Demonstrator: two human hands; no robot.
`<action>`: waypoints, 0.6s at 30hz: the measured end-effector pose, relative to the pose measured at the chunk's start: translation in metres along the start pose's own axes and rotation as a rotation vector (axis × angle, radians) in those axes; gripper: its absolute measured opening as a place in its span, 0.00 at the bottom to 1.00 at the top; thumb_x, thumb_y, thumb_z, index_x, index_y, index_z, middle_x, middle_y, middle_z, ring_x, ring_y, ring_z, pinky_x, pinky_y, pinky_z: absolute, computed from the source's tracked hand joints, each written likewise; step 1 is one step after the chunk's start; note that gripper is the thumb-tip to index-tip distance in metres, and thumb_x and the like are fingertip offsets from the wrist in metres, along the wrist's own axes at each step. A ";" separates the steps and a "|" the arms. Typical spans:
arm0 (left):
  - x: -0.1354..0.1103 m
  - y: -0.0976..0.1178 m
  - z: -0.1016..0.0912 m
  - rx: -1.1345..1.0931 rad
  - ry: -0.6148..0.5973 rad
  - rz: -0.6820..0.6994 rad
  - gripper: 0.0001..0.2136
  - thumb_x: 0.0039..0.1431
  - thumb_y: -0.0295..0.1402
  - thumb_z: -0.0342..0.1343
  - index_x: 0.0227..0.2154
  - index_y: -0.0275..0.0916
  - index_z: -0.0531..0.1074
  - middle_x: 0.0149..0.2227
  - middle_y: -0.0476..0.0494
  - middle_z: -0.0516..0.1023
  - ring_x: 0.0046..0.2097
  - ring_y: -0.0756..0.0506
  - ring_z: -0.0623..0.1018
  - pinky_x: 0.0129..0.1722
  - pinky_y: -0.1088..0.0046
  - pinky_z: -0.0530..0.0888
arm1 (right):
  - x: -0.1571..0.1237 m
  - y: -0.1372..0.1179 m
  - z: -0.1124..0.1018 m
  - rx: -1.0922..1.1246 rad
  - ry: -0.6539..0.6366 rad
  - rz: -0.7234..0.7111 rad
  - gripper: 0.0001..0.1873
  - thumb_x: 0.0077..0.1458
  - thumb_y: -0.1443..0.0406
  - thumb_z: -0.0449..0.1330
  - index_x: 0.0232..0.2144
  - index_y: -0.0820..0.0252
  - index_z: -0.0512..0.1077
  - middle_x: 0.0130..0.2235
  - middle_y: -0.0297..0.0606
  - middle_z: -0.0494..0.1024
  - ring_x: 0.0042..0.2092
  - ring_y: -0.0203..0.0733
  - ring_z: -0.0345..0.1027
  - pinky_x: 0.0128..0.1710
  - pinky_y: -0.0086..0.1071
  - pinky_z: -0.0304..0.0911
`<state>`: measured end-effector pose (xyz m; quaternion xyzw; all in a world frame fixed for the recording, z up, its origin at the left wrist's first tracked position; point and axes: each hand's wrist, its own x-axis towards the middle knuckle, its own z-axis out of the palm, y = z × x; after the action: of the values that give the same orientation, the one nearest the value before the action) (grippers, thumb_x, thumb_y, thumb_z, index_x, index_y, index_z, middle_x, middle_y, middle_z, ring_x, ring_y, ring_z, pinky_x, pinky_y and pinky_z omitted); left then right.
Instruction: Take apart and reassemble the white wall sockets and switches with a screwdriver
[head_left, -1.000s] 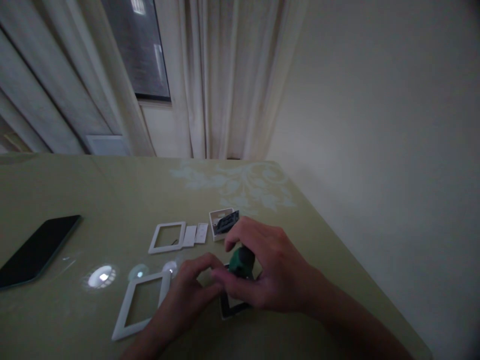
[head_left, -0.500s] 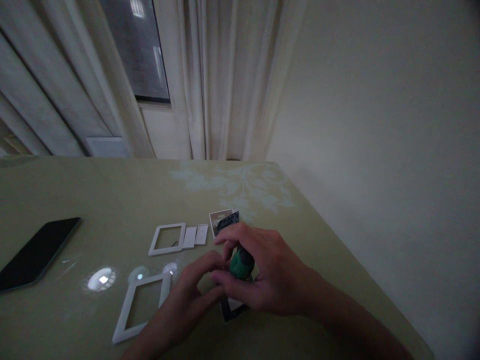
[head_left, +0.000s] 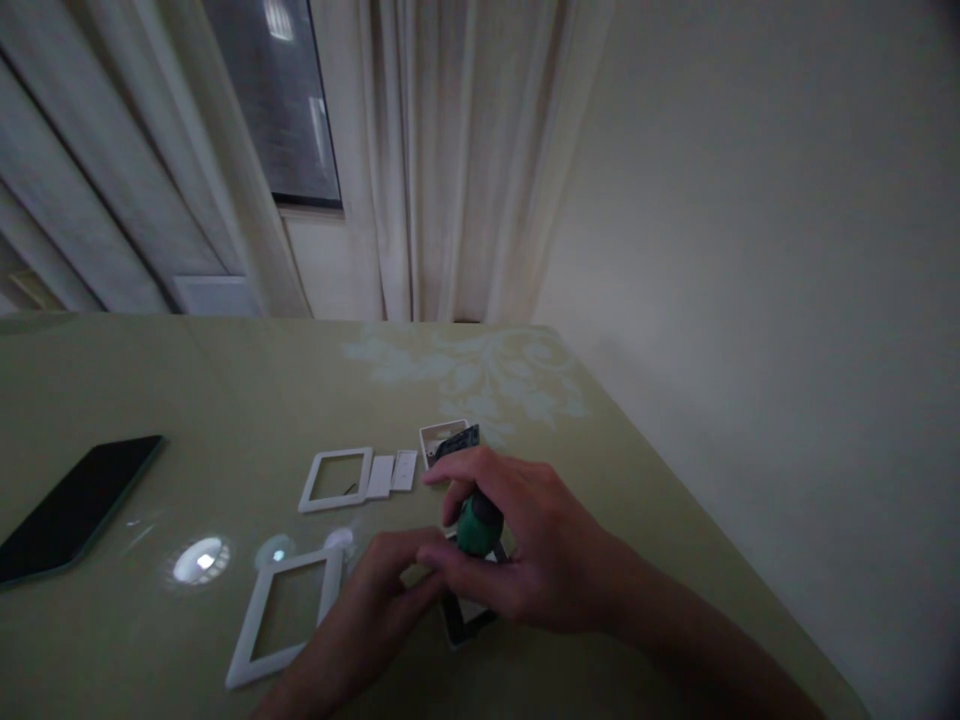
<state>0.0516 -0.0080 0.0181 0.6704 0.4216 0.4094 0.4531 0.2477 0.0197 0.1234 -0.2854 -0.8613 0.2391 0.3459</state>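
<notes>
My right hand (head_left: 544, 545) is closed around the green and black handle of a screwdriver (head_left: 475, 530), which stands roughly upright. Its tip is hidden behind my fingers. Below it lies a small dark-framed piece (head_left: 463, 628) with a pale middle, mostly covered by my hands. My left hand (head_left: 379, 600) is closed, its thumb and fingers drawn together by the screwdriver's lower end. What those fingers pinch, if anything, is hidden. Just beyond my right fingers sits a small white box (head_left: 435, 432) with a dark circuit board (head_left: 457, 440) tilted in it.
A white frame (head_left: 247, 630) lies beside my left forearm. Farther back are a smaller white frame (head_left: 309, 490) and two small white plates, one (head_left: 380, 477) against the frame, another (head_left: 405, 470) beside it. A dark tablet-like slab (head_left: 79, 505) rests at left. A wall borders the table's right edge.
The screwdriver handle and the fingers of my right hand have shifted very slightly left. My left fingers have moved a little, closer against my right thumb. The loose parts lie as before.
</notes>
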 end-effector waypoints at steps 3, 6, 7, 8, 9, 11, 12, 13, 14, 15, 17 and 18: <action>0.001 -0.004 0.002 -0.029 0.017 -0.036 0.14 0.62 0.46 0.66 0.28 0.42 0.80 0.28 0.49 0.83 0.33 0.42 0.80 0.32 0.72 0.75 | 0.000 0.001 0.001 0.018 -0.005 -0.007 0.24 0.62 0.62 0.70 0.57 0.57 0.70 0.41 0.34 0.81 0.39 0.38 0.76 0.45 0.31 0.70; -0.004 -0.010 0.000 -0.016 0.070 -0.043 0.11 0.60 0.45 0.68 0.38 0.44 0.84 0.37 0.46 0.86 0.40 0.39 0.82 0.40 0.68 0.78 | 0.000 0.002 0.002 0.019 0.009 -0.015 0.24 0.62 0.62 0.70 0.57 0.56 0.70 0.41 0.33 0.81 0.38 0.37 0.76 0.45 0.31 0.70; -0.006 -0.012 0.000 0.001 0.092 -0.038 0.11 0.60 0.45 0.68 0.40 0.45 0.84 0.40 0.46 0.87 0.42 0.39 0.82 0.41 0.68 0.78 | -0.001 0.002 0.002 0.016 0.017 -0.017 0.24 0.62 0.62 0.70 0.57 0.56 0.70 0.41 0.34 0.82 0.38 0.37 0.77 0.45 0.31 0.71; -0.008 -0.013 -0.001 0.018 0.107 -0.032 0.11 0.61 0.45 0.68 0.40 0.46 0.85 0.41 0.46 0.88 0.42 0.38 0.82 0.40 0.69 0.78 | -0.001 0.002 0.001 0.014 0.022 -0.018 0.23 0.63 0.61 0.70 0.57 0.55 0.70 0.41 0.34 0.82 0.38 0.37 0.76 0.45 0.31 0.71; -0.009 -0.013 -0.001 0.031 0.115 -0.028 0.10 0.61 0.45 0.67 0.37 0.46 0.85 0.39 0.47 0.88 0.41 0.39 0.82 0.37 0.70 0.77 | -0.001 0.002 0.001 0.016 0.026 -0.017 0.23 0.63 0.61 0.70 0.57 0.55 0.71 0.41 0.34 0.82 0.37 0.38 0.76 0.45 0.31 0.71; -0.008 -0.012 -0.001 0.031 0.101 -0.028 0.11 0.63 0.44 0.66 0.30 0.44 0.84 0.32 0.48 0.86 0.37 0.41 0.81 0.34 0.72 0.75 | 0.000 0.001 0.002 0.022 0.023 -0.016 0.23 0.63 0.61 0.70 0.57 0.55 0.70 0.41 0.35 0.82 0.38 0.39 0.77 0.46 0.32 0.72; -0.006 -0.011 -0.001 0.016 0.096 -0.028 0.12 0.62 0.43 0.66 0.27 0.43 0.82 0.30 0.49 0.84 0.35 0.42 0.80 0.33 0.73 0.74 | 0.000 0.000 0.002 0.023 0.018 -0.016 0.24 0.62 0.61 0.70 0.57 0.55 0.70 0.42 0.36 0.82 0.39 0.39 0.77 0.46 0.33 0.72; -0.003 -0.010 0.000 -0.006 0.100 -0.027 0.12 0.61 0.42 0.67 0.26 0.42 0.80 0.28 0.50 0.82 0.34 0.43 0.79 0.33 0.73 0.73 | 0.000 0.000 0.003 0.020 0.015 -0.017 0.24 0.62 0.61 0.70 0.58 0.55 0.70 0.44 0.37 0.82 0.40 0.40 0.78 0.47 0.33 0.72; -0.001 -0.009 0.000 -0.036 0.109 -0.022 0.12 0.59 0.41 0.68 0.25 0.41 0.78 0.27 0.50 0.81 0.33 0.43 0.79 0.34 0.73 0.73 | 0.000 -0.001 0.004 0.015 0.016 -0.022 0.25 0.61 0.62 0.71 0.58 0.55 0.70 0.45 0.37 0.83 0.42 0.40 0.78 0.48 0.32 0.72; 0.002 -0.008 0.000 -0.072 0.113 -0.018 0.11 0.58 0.39 0.69 0.26 0.41 0.77 0.27 0.51 0.80 0.34 0.44 0.78 0.35 0.73 0.74 | 0.000 -0.001 0.004 0.008 0.018 -0.031 0.25 0.61 0.62 0.71 0.58 0.55 0.70 0.47 0.38 0.83 0.43 0.40 0.78 0.48 0.32 0.71; 0.003 -0.007 -0.002 -0.142 0.076 -0.021 0.08 0.58 0.38 0.70 0.32 0.41 0.79 0.32 0.50 0.82 0.37 0.43 0.79 0.38 0.72 0.75 | 0.000 -0.001 0.004 -0.006 0.029 -0.054 0.24 0.62 0.62 0.70 0.58 0.56 0.70 0.47 0.37 0.83 0.42 0.38 0.79 0.47 0.29 0.71; 0.003 -0.007 -0.004 -0.165 0.048 -0.022 0.07 0.59 0.37 0.70 0.36 0.42 0.80 0.36 0.49 0.83 0.40 0.42 0.80 0.41 0.71 0.76 | 0.000 -0.001 0.003 -0.012 0.046 -0.067 0.23 0.64 0.63 0.69 0.58 0.56 0.70 0.46 0.36 0.83 0.40 0.36 0.78 0.46 0.28 0.71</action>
<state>0.0475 -0.0025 0.0133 0.6161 0.4045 0.4536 0.5009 0.2452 0.0181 0.1219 -0.2638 -0.8637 0.2154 0.3715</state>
